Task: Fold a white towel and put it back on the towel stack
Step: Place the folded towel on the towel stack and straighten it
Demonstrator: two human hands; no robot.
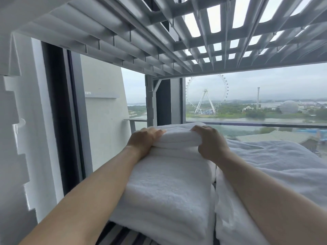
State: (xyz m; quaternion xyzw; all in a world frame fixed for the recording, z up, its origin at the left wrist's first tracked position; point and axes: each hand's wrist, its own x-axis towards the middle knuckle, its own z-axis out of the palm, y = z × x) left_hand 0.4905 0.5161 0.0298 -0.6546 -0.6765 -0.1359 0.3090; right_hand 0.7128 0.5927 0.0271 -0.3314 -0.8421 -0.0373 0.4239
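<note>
A stack of folded white towels (164, 195) sits on a slatted shelf of a grey rack, in the middle of the view. At the stack's far end lies a folded white towel (178, 137), and both my hands grip it. My left hand (143, 138) clasps its left side, fingers curled over the top. My right hand (210, 142) pinches its right side, thumb toward me. Both forearms reach over the stack.
A second pile of white towels (265, 165) lies to the right of the stack. The shelf above (177, 46) is a grey slatted grid close overhead. A notched grey rack upright (16, 138) stands at the left. Behind is a window.
</note>
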